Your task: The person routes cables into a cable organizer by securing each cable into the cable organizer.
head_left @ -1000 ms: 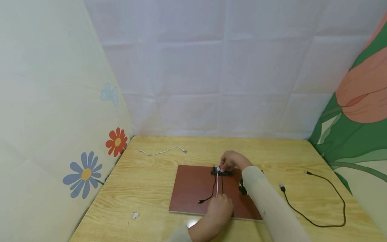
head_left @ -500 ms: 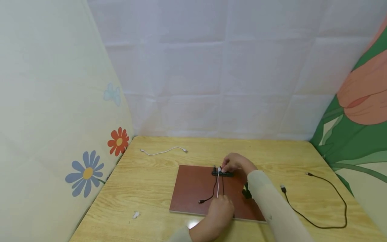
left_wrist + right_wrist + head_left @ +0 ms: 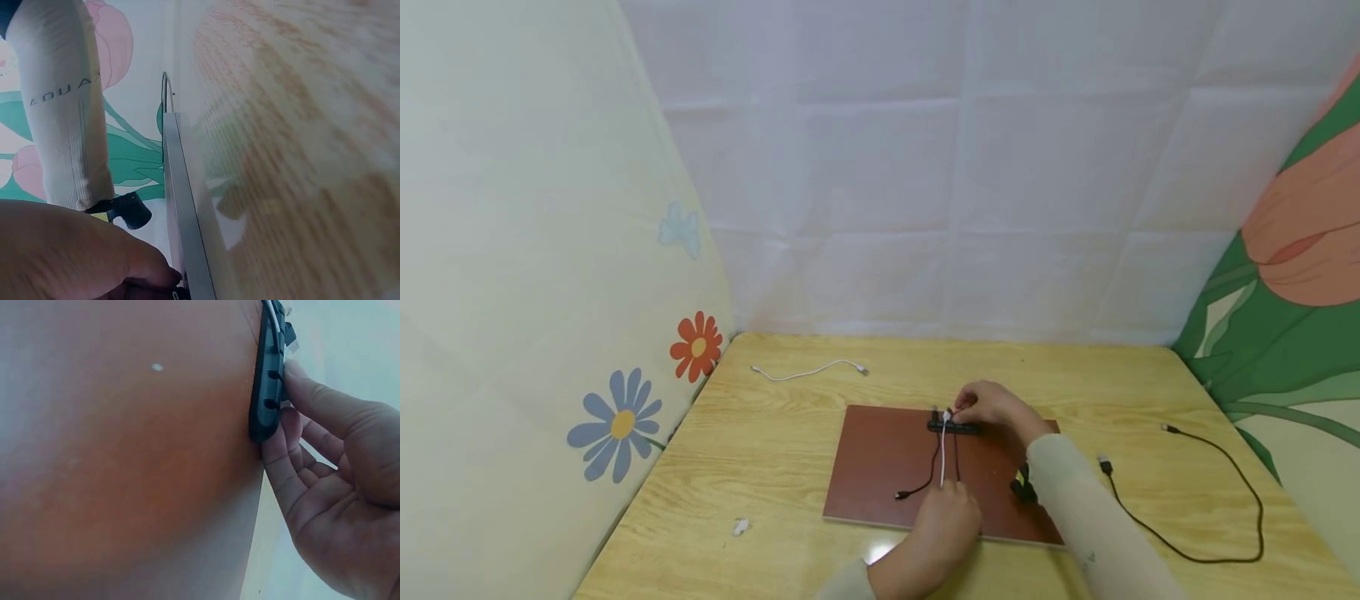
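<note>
A black cable organizer [image 3: 970,430] lies along the far edge of a reddish-brown board [image 3: 872,458]. My right hand [image 3: 992,406] holds the organizer at its back side, thumb and fingertips against it beside a plug [image 3: 291,339]. Two open slots show on the organizer in the right wrist view. A white cable [image 3: 943,458] and a dark cable [image 3: 957,458] run from it toward my left hand [image 3: 947,518], which grips the dark one low near the board's front edge. A short black cable [image 3: 934,458] curves left from the organizer, its connector lying on the board.
A white cable [image 3: 808,372] lies at the back left of the wooden table [image 3: 760,467]. A longer black USB cable [image 3: 1195,558] loops on the right. A white scrap [image 3: 741,526] lies front left. A black strap [image 3: 1024,486] is at the right wrist.
My right hand has shifted slightly right and its wrist has turned a little at the organizer. The left hand stays low at the cable; the view has moved slightly.
</note>
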